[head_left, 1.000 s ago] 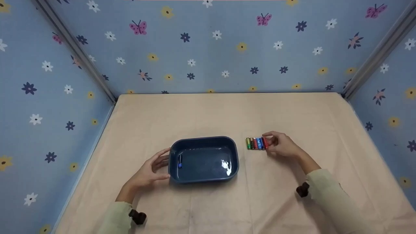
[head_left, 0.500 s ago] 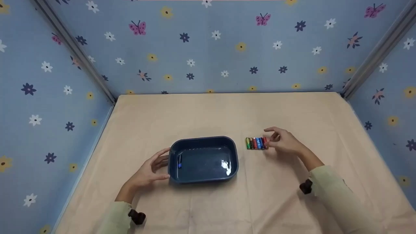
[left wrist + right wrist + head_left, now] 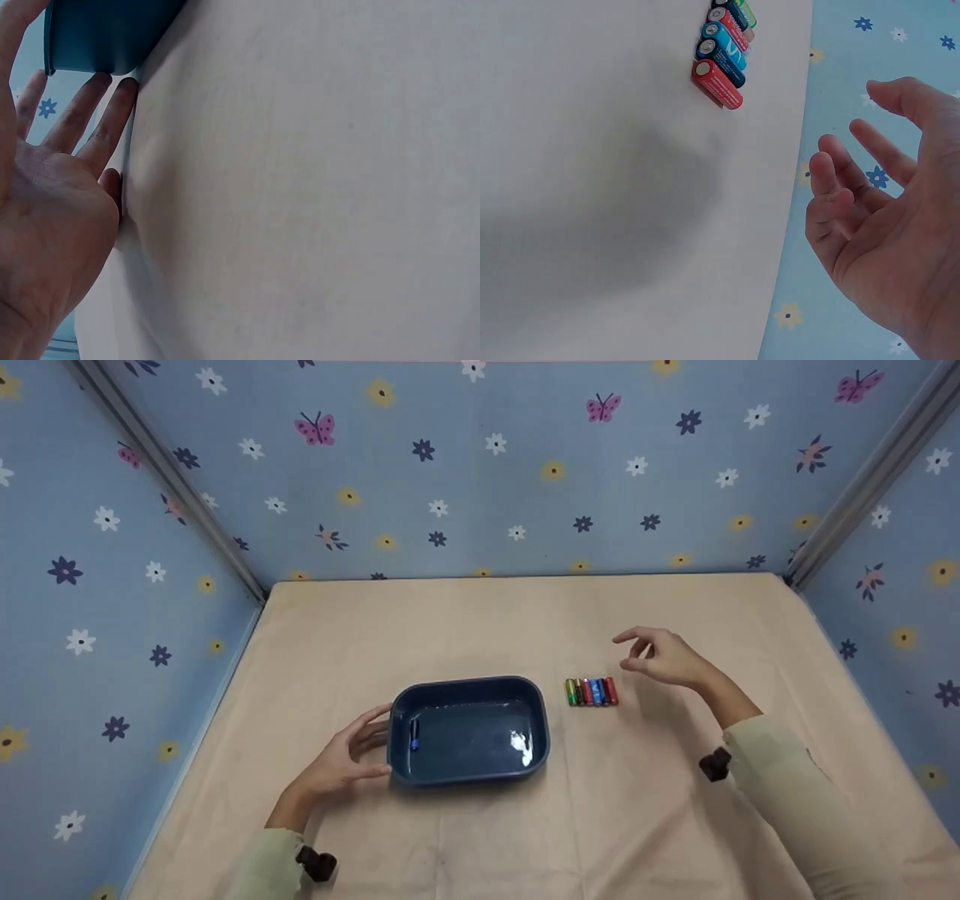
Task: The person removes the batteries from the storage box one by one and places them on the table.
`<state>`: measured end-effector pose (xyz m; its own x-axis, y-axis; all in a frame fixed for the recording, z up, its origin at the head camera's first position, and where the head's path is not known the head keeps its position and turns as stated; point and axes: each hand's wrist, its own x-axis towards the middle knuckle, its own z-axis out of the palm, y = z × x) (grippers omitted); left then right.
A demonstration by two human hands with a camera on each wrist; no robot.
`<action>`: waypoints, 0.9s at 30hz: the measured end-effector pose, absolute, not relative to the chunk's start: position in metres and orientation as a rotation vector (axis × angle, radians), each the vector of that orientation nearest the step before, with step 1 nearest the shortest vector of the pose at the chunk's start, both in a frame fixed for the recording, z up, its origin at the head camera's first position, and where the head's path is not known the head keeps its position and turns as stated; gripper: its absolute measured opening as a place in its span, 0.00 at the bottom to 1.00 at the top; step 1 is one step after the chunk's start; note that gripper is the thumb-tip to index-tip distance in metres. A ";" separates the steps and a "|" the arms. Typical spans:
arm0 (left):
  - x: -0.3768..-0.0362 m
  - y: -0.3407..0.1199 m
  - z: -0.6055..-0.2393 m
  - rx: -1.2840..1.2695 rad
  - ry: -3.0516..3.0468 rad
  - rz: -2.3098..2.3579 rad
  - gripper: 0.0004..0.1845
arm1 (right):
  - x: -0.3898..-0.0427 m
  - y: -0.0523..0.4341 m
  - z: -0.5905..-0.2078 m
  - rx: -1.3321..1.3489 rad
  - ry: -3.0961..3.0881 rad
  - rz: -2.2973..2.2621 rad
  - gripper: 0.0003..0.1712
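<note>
A dark blue tray [image 3: 469, 687] sits on the beige table, with one blue battery [image 3: 413, 733] lying along its left inner wall. My left hand [image 3: 349, 754] rests open on the table, its straight fingers [image 3: 94, 116] touching the tray's [image 3: 105, 30] left side. Right of the tray lies a row of several batteries [image 3: 592, 691], green, red and blue, side by side. My right hand [image 3: 660, 656] hovers above the table just right of and behind the row, fingers loose, holding nothing. In the right wrist view the row of batteries [image 3: 724, 52] lies apart from my right hand [image 3: 877, 217].
Blue flowered walls enclose the beige table [image 3: 525, 615] on the left, back and right, with metal posts [image 3: 169, 480] in the corners. A bright glare spot [image 3: 523, 746] shows on the tray floor.
My right hand has lifted off the right end of the battery row and drawn back and upward, empty. The left hand and tray have not moved.
</note>
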<state>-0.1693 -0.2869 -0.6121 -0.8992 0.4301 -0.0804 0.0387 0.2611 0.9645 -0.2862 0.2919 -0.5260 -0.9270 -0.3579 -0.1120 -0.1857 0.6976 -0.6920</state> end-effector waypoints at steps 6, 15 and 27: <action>-0.169 -0.287 -0.613 0.440 2.194 1.692 0.56 | -0.289 0.291 -0.537 -0.436 2.667 -1.041 0.29; -0.168 -0.288 -0.613 0.478 2.206 1.696 0.56 | -0.295 0.280 -0.547 -0.609 2.747 -1.079 0.33; -0.168 -0.287 -0.614 0.465 2.207 1.688 0.56 | -0.302 0.272 -0.549 -0.521 2.706 -1.177 0.37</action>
